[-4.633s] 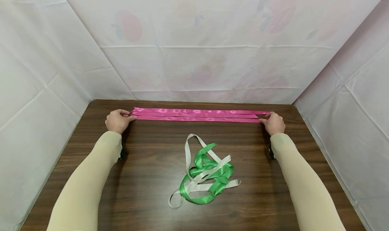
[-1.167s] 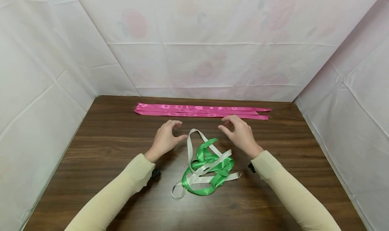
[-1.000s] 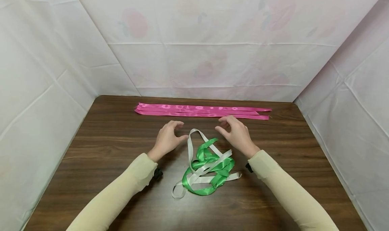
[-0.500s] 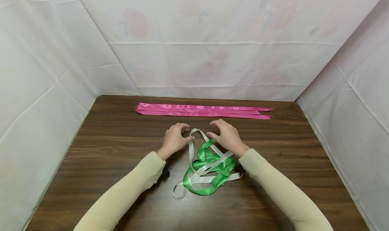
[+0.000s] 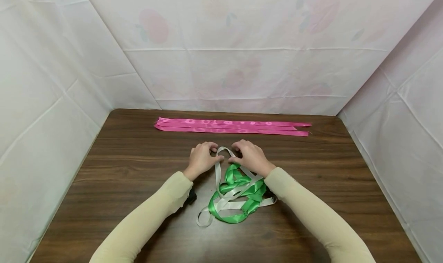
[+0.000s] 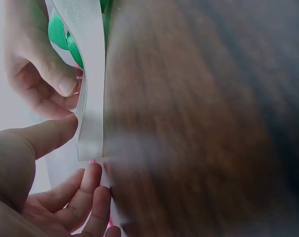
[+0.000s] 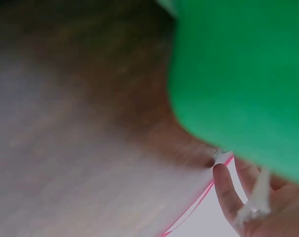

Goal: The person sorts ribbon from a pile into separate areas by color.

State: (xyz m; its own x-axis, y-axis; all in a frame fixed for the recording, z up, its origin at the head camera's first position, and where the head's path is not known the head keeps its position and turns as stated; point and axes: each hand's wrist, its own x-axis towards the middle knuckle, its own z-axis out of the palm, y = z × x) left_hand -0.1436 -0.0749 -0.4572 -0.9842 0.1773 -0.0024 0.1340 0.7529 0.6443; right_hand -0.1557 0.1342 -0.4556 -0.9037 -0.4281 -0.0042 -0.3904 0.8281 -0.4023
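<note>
A white ribbon [image 5: 218, 174] lies tangled with a shiny green ribbon [image 5: 235, 218] at the middle of the table. At the left of the white ribbon's upper loop is my left hand [image 5: 202, 158], thumb and fingers apart. The left wrist view has its thumb tip right at the edge of the white ribbon [image 6: 93, 89], the other fingers below the bend. Opposite, my right hand [image 5: 252, 157] reaches over the pile, thumb tip at the green ribbon's upper end and fingers loosely bent. Green ribbon [image 7: 238, 89] covers much of the right wrist view.
Several pink ribbon strips [image 5: 214, 125] lie straight, side by side, along the far edge of the brown wooden table [image 5: 121, 151]. White cloth walls [image 5: 221, 78] with faded fruit prints stand behind and at both sides.
Both hands have left the ends of the pink strips and come to the white and green pile. Over the last second they have closed in on each other around the white loop.
</note>
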